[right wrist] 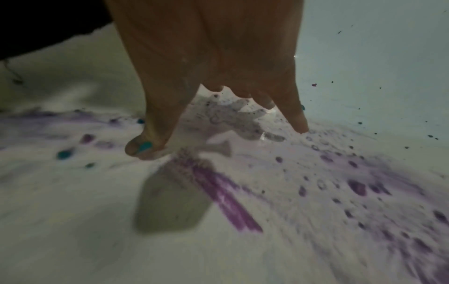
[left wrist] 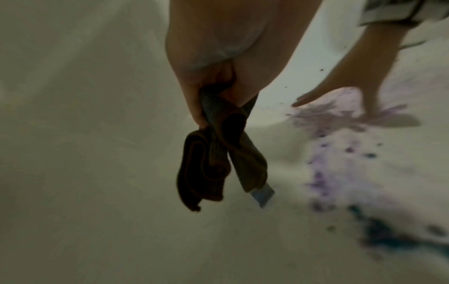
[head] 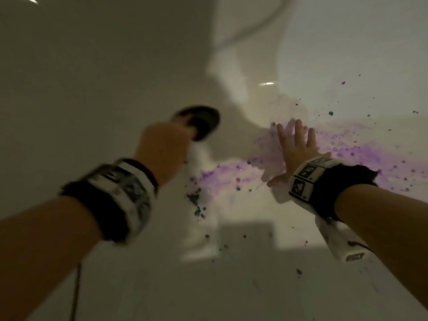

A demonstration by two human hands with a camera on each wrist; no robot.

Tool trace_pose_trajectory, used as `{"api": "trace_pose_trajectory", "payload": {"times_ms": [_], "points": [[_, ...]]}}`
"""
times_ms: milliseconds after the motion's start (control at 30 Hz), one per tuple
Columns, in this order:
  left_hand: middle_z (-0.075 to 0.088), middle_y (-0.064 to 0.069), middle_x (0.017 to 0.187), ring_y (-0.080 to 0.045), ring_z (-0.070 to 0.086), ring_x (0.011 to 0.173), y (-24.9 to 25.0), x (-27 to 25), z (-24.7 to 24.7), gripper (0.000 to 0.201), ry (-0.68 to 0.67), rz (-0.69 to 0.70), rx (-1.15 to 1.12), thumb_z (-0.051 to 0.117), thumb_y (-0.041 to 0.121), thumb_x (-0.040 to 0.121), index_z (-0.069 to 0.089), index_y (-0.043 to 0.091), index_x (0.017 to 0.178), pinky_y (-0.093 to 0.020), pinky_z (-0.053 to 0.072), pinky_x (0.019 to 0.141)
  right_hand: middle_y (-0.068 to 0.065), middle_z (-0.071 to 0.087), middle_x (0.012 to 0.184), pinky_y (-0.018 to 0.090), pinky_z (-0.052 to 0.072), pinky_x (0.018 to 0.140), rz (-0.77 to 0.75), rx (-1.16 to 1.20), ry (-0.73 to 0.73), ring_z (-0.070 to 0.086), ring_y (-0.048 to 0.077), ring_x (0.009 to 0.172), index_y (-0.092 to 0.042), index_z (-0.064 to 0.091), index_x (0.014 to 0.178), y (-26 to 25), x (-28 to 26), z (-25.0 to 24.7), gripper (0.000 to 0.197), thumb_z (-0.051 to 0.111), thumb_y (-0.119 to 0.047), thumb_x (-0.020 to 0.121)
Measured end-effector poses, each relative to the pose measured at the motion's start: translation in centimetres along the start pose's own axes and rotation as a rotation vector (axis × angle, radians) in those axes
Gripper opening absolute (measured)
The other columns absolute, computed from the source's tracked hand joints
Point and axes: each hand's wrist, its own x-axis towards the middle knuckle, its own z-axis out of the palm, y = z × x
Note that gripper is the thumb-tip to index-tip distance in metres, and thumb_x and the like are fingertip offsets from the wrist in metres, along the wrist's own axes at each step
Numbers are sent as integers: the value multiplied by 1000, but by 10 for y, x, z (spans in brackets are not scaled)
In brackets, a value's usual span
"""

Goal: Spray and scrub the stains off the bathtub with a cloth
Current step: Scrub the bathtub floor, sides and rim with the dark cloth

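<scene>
The head view looks steeply down into the tub [head: 92, 66] from above both forearms. The left wrist view looks along the left hand [left wrist: 218, 57], close to it, facing the tub floor. The right wrist view sits very near the right hand [right wrist: 218, 57]. All three share the purple stains [head: 220, 174].

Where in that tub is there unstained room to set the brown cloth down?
The bathtub floor left of the left hand and its brown cloth looks bare. So does the near strip, barring stray specks. Crowded: the purple stains around the right hand, and the teal blotches between the hands.
</scene>
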Motion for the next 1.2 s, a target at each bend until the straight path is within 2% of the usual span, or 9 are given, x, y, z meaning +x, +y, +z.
{"api": "trace_pose_trajectory", "payload": {"times_ms": [100, 233, 333, 433, 700, 767, 900, 1067, 1200], "points": [[43, -15, 142, -35, 49, 122, -31, -5, -10, 48, -12, -180, 141, 43, -1, 90, 46, 10, 137, -47, 42, 100, 4, -35, 148, 69, 12, 105, 23, -60, -60, -24, 35, 138, -33, -26, 141, 7, -17, 18, 131, 78, -49, 63], [31, -12, 150, -32, 36, 133, -41, -7, 23, 48, -275, -286, 121, 42, 5, 94, 40, 15, 141, -50, 33, 107, 7, -37, 147, 67, 14, 106, 29, -100, -80, -23, 37, 138, -31, -25, 142, 6, -25, 44, 130, 77, -49, 65], [32, -17, 146, -35, 40, 127, -44, -5, 40, 46, -268, -297, 129, 49, 5, 91, 44, 8, 137, -56, 40, 96, 10, -37, 146, 66, 17, 106, 44, -128, -48, -21, 41, 138, -30, -27, 141, 3, -19, 50, 134, 79, -50, 62], [44, -23, 134, -37, 48, 117, -27, -6, 40, 40, -250, -356, 170, 38, 0, 94, 45, 5, 133, -45, 41, 93, 15, -35, 147, 65, 23, 105, 28, -182, -32, -18, 45, 137, -26, -29, 141, 4, -16, 49, 136, 76, -58, 60], [43, -10, 140, -28, 50, 118, 69, -62, 58, 48, -381, -115, -35, 46, 6, 89, 43, 16, 136, -35, 42, 97, 10, -25, 151, 65, 20, 106, 35, -118, -45, -11, 41, 140, -29, -17, 145, 1, -24, 37, 112, 69, -45, 76], [52, -10, 132, -30, 54, 112, 62, -64, 46, 44, -281, -211, -89, 43, 6, 91, 44, 16, 134, -35, 44, 95, 4, -18, 153, 67, 20, 104, -1, -60, -18, -6, 37, 140, -32, -8, 146, 9, -22, 35, 110, 74, -42, 72], [52, -17, 127, -34, 55, 109, 21, -59, 24, 39, -117, -465, -29, 47, 6, 93, 44, 4, 132, -40, 46, 91, 3, -25, 152, 66, 19, 105, -19, -94, -30, -13, 36, 141, -31, -14, 145, 27, -25, 45, 126, 78, -51, 61], [48, -22, 133, -36, 46, 122, 25, -69, 56, 36, -349, -691, -49, 38, 11, 97, 44, -4, 130, -39, 39, 101, 4, -31, 150, 66, 18, 106, 19, -101, -61, -16, 36, 141, -35, -19, 143, 29, -34, 61, 119, 74, -46, 70], [53, -21, 128, -39, 44, 125, 75, -58, 71, 35, -436, -672, -155, 49, 13, 91, 52, -3, 122, -46, 37, 105, 9, -30, 150, 62, 18, 108, 28, -157, -31, -12, 40, 140, -32, -19, 144, 23, -32, 64, 123, 77, -45, 68]]}}
